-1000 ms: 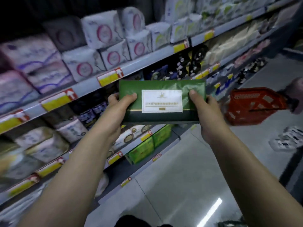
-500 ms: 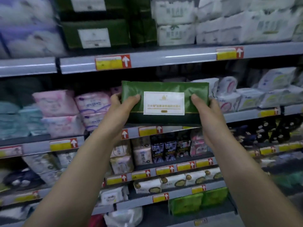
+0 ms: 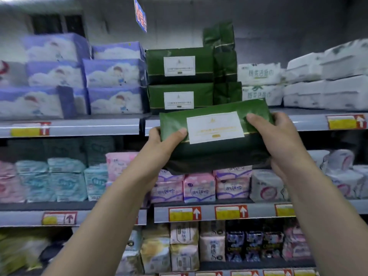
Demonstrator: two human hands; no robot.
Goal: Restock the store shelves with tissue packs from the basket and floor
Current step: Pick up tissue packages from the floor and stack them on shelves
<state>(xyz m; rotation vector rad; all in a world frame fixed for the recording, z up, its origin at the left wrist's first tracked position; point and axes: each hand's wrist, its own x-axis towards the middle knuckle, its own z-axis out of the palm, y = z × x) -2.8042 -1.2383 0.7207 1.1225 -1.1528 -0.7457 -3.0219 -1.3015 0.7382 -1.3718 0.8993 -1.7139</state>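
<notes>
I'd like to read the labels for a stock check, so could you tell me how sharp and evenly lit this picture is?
Head view: dim; the green pack in the left hand and right hand is sharp, though its label print is too small to read; the yellowish goods at lower left are smeared by blur; the top shelf rail shows a thin glare line.

You're holding one green tissue pack (image 3: pixel 215 136) by its ends, left hand (image 3: pixel 163 142) on the left end and right hand (image 3: pixel 278 140) on the right, thumbs on the front. It has a glossy green wrap with a darker lower band, and a white label faces you. The pack is tilted, right end higher, in front of the top shelf (image 3: pixel 79 127) edge. Just behind and above it, two matching stacked packs (image 3: pixel 179 80) lie flat on that shelf, labels out. Upright green packs (image 3: pixel 223 56) stand touching the stack's right side.
</notes>
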